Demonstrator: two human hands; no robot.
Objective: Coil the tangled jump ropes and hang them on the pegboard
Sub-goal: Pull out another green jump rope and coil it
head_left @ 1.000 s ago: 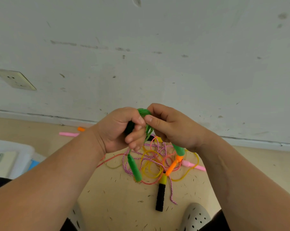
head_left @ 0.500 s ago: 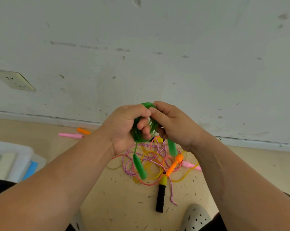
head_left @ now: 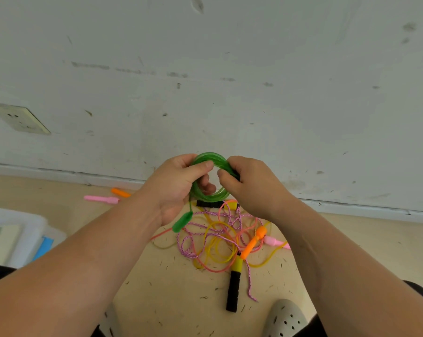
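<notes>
A green jump rope (head_left: 213, 195) is wound into a small round coil, held up in front of the wall between both hands. My left hand (head_left: 176, 188) grips the coil's left side, thumb over the top. My right hand (head_left: 251, 186) grips its right side. One green handle (head_left: 182, 222) dangles below my left hand. On the floor under the hands lies a tangle of pink-purple, yellow and salmon ropes (head_left: 217, 239), with a black-and-yellow handle (head_left: 233, 285), an orange handle (head_left: 254, 242) and a pink handle (head_left: 276, 242). No pegboard is in view.
A pink handle (head_left: 101, 198) and an orange handle (head_left: 120, 192) lie by the skirting at the left. A white plastic bin (head_left: 16, 239) stands at the left edge. A grey clog (head_left: 286, 319) is at the bottom right. A wall socket (head_left: 18, 119) sits on the white wall.
Both hands rose and drew apart, opening the green rope into a clear round coil. The second green handle, seen below my right hand before, is out of sight now.
</notes>
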